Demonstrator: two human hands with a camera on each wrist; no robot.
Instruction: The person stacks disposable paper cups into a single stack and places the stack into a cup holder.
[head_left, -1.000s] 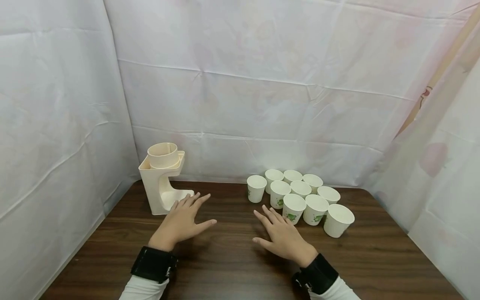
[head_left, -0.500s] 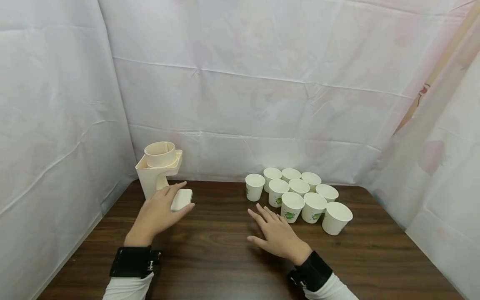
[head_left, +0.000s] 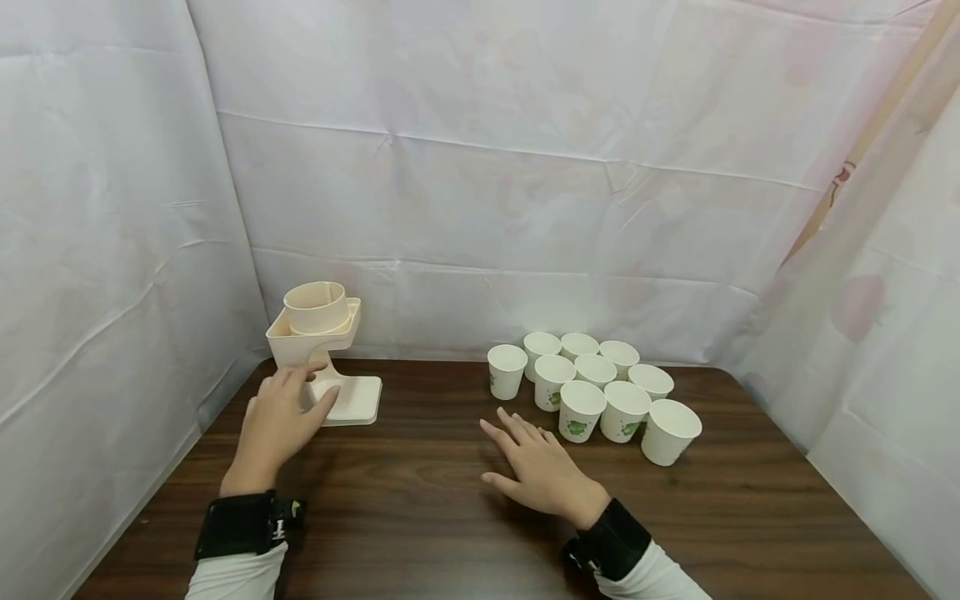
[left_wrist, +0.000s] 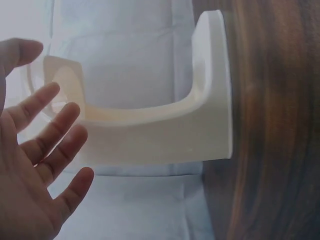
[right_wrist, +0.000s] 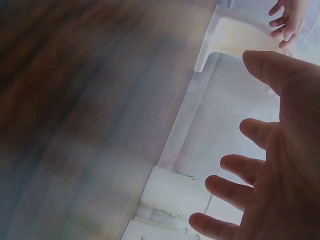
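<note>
Stand: the cream stand (head_left: 330, 343) is upright at the far left of the counter (head_left: 435, 517), close to the cloth backdrop (head_left: 487, 208). Its broad base plate (head_left: 360, 398) reaches out beneath the overhanging top, presumably to keep it from tipping. A round sleeve (head_left: 315, 310) sits upright in the top tray, whose raised rim would likely limit sliding; whether it is fixed or loose cannot be determined.

Cups: ten paper cups (head_left: 582, 421) are bunched towards the far right, all upright, mouths up. Being narrower at the foot than at the rim, they probably stand steadiest while unbumped. The close grouping likely keeps them within easy reach of one hand; not every contact between neighbours can be confirmed.

Left hand (head_left: 272, 423): positioned at the near side of the stand. Its fingers (left_wrist: 55, 127) are well parted and gently bent, gripping nothing; contact with the stand cannot be confirmed. The parted thumb would suit steadying the upright.

Right hand (head_left: 540, 471): low over the counter, just beside the nearest cups. Its fingers (right_wrist: 229, 191) are extended and spread, with nothing held; the head view shows a gap before the cups. The placing appears to favour ready access without disturbing the group.
</note>
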